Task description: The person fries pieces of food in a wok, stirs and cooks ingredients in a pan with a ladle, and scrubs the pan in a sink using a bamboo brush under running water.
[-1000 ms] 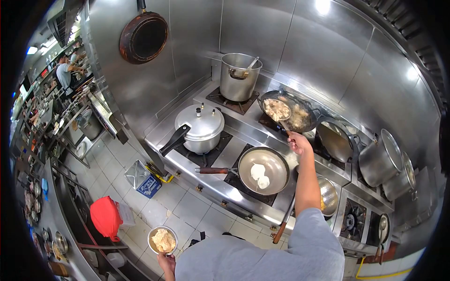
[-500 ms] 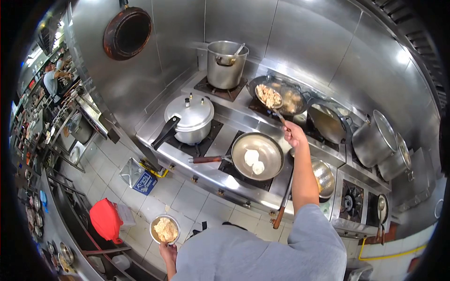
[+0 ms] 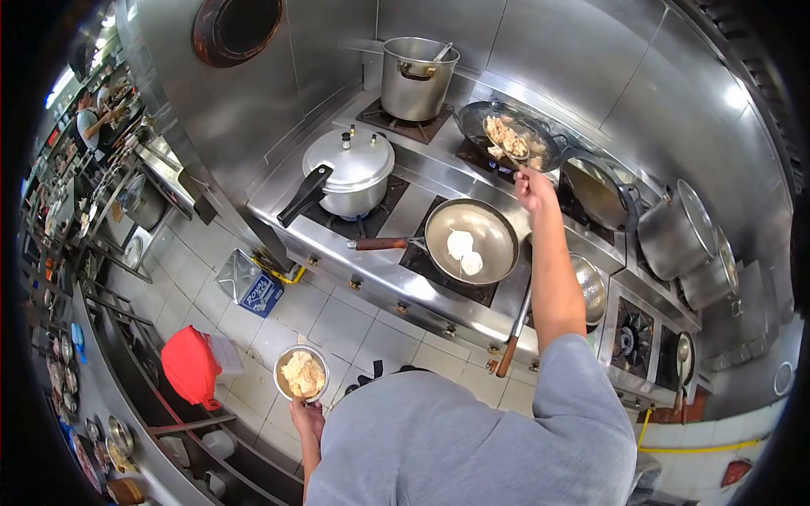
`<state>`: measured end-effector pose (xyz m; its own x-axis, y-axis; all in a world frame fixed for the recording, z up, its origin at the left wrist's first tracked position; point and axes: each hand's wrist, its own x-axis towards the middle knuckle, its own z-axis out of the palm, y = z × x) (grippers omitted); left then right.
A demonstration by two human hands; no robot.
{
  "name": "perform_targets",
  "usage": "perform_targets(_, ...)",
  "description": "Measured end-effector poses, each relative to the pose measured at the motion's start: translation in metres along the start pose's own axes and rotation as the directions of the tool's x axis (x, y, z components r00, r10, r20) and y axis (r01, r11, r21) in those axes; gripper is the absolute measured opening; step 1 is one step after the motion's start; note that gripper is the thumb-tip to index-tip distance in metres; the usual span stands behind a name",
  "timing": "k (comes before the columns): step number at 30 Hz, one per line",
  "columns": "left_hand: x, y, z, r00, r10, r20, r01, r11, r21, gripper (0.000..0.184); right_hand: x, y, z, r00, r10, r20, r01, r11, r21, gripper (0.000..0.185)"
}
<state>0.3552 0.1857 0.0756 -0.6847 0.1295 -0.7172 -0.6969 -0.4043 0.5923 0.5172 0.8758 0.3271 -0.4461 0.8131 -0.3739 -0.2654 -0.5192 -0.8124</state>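
Apparently, your scoop (image 3: 524, 153) is sitting over the dark wok (image 3: 474, 122), right of the upper centre of the frame, and it is carrying browned pieces (image 3: 505, 135); whether it is a ladle or a strainer is not showing clearly. Your right hand (image 3: 533, 191) is closing around its handle, presumably back from the cup to be keeping the fingers off the heat, and staying over the wok is probably letting drips fall back inside.

Below your forearm's left side, the frying pan (image 3: 496, 226) is resting on a burner near the centre, holding two joined white patches (image 3: 466, 253); its handle is pointing left, seemingly leaving your reach to the wok free. At lower left, your left hand (image 3: 306, 415) is gripping a metal bowl (image 3: 278, 372) of pale mixture (image 3: 302, 374) over the floor, likely keeping it level and away from the burners.

Against the frame half a second ago, the scoop is lying nearer the wok's middle. The whole view is tilting too: the pan (image 3: 237, 32) hanging at upper left is now losing its top to the frame edge.
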Motion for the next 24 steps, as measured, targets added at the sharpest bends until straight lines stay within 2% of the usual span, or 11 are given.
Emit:
perform_targets(7,-0.002,-0.001,-0.01,0.999,0.007,-0.034,-0.008,0.999,-0.032,0.02,0.0,-0.016,-0.023,0.997,-0.03,-0.078,0.017,0.986,-0.164,0.008)
perform_targets(10,-0.002,-0.001,-0.016,0.999,0.013,-0.034,-0.014,1.0,-0.024,0.02,-0.009,-0.017,-0.036,0.99,-0.067,-0.12,0.049,0.987,-0.154,0.011)
perform_targets(13,-0.006,0.0,-0.021,0.999,-0.01,-0.048,0.01,1.0,0.006,0.02,-0.017,-0.023,-0.051,0.974,-0.097,-0.204,0.034,0.955,-0.296,0.011)
perform_targets(16,-0.006,-0.001,-0.025,0.999,-0.001,-0.05,0.002,1.0,0.012,0.019,-0.028,-0.032,-0.064,0.976,-0.147,-0.159,0.036,0.834,-0.55,0.009)
perform_targets(17,-0.007,-0.001,-0.025,0.999,0.003,-0.046,-0.002,1.0,0.019,0.019,-0.029,-0.036,-0.068,0.975,-0.153,-0.162,0.023,0.792,-0.61,0.004)
perform_targets(22,-0.012,0.0,-0.018,0.997,0.005,-0.077,-0.003,0.999,0.033,0.018,-0.04,-0.057,-0.077,0.99,-0.076,-0.119,-0.048,0.611,-0.79,0.015)
perform_targets(24,-0.01,0.0,-0.018,0.997,0.005,-0.078,-0.002,0.999,0.037,0.018,-0.039,-0.061,-0.079,0.996,-0.035,-0.087,-0.046,0.624,-0.78,0.016)
